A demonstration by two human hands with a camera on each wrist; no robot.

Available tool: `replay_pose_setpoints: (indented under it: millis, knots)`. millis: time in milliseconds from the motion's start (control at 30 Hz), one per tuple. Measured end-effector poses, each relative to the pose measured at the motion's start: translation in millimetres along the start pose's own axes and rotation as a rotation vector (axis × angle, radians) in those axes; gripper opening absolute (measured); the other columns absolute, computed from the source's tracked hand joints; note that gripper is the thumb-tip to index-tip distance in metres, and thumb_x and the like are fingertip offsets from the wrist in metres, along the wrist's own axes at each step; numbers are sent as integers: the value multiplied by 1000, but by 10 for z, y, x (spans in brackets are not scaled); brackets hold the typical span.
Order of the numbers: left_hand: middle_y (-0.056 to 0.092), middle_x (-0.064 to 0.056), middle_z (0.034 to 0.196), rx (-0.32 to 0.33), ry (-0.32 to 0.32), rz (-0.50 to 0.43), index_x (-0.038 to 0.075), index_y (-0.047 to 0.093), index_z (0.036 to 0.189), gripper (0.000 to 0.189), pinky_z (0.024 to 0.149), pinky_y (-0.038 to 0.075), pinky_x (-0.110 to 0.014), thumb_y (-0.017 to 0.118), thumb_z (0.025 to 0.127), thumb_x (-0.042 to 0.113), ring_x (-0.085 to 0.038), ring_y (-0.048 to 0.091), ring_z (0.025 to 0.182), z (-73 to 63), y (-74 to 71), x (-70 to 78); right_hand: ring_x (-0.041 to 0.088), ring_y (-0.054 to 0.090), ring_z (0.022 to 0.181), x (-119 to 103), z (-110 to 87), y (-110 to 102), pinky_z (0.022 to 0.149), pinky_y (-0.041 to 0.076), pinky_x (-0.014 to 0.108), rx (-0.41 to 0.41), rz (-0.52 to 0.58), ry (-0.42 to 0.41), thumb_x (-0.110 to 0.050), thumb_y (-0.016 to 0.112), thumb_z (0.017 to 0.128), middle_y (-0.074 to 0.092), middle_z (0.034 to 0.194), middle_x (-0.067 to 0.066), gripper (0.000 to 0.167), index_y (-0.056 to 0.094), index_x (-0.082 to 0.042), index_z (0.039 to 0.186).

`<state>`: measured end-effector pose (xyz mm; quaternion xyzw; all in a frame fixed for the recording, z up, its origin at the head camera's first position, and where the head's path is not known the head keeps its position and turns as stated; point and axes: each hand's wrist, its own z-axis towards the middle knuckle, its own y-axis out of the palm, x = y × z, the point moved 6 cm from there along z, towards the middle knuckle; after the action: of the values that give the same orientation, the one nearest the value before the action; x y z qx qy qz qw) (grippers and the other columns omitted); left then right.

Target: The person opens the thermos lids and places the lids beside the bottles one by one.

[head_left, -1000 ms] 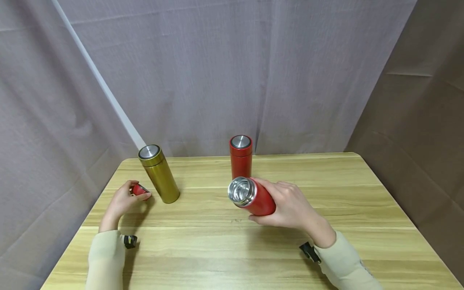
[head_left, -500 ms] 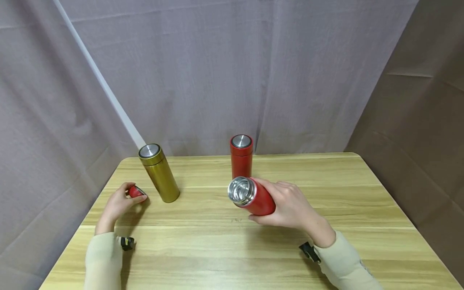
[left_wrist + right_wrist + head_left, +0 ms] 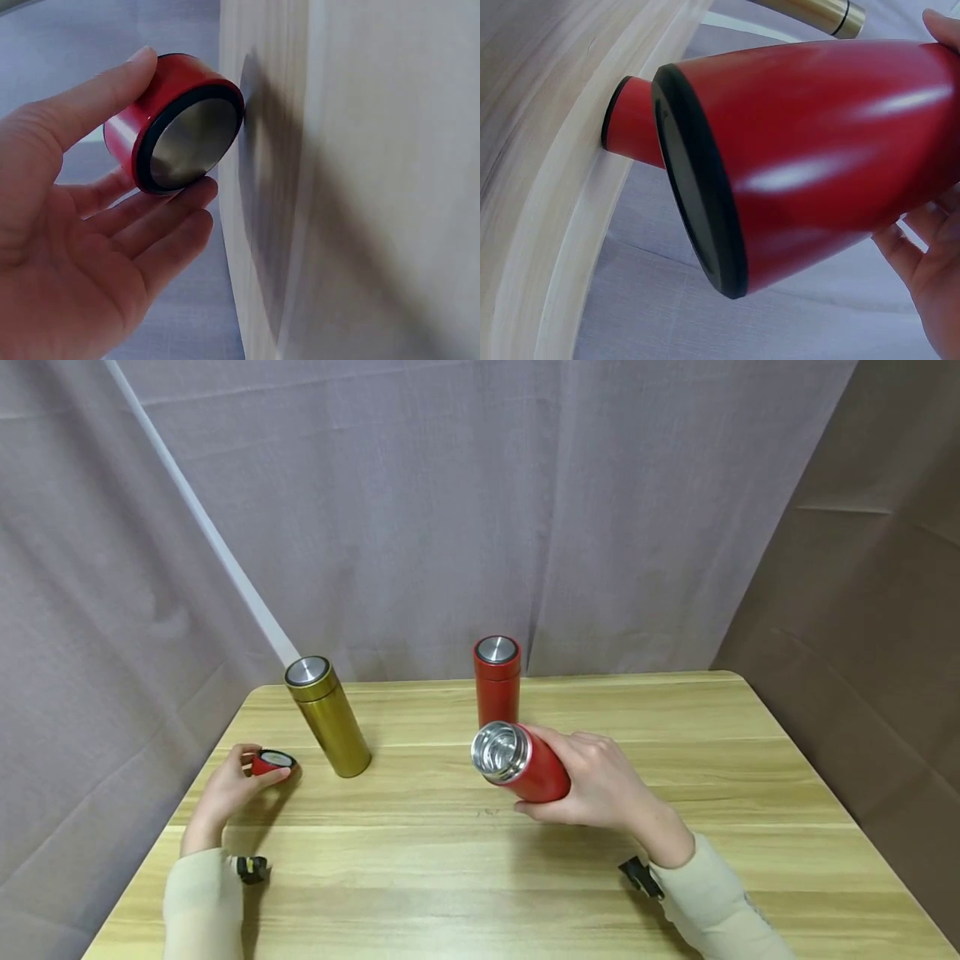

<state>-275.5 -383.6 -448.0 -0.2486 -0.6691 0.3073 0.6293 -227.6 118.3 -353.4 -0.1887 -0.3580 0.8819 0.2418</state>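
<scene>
My left hand (image 3: 227, 787) pinches a red thermos lid (image 3: 270, 764) between thumb and fingers, left of the gold thermos. In the left wrist view the lid (image 3: 184, 131) is tilted with its silver disc showing, its edge close to the tabletop; whether it touches cannot be told. My right hand (image 3: 596, 777) grips a red thermos (image 3: 546, 772) without a lid, tilted so that its steel mouth points up toward the head camera. The right wrist view shows this thermos's black base (image 3: 701, 184) raised off the table.
A lidded red thermos (image 3: 497, 685) stands upright behind the held one, its lower part hidden. The gold thermos (image 3: 330, 718) stands upright at the left with its lid on. Beneath is a wooden table (image 3: 420, 877), with a grey curtain (image 3: 420, 527) behind.
My left hand has moved left and slightly toward me with the lid, turning it so that its silver disc faces more upward. The right hand and its thermos have hardly moved.
</scene>
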Motion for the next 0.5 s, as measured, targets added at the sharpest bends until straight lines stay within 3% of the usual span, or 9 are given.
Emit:
replay_pose_setpoints:
  millis: [500]
  knots:
    - [48,-41,133,-16,-2,44,-19,37,138,82,103,38,-61,77,90,33,-53,48,123,-24,1,-147,15,66,72,1,-4,4,62,55,34,-4,-7,7,-52,91,59,74,97,-1,89,60,-12,133]
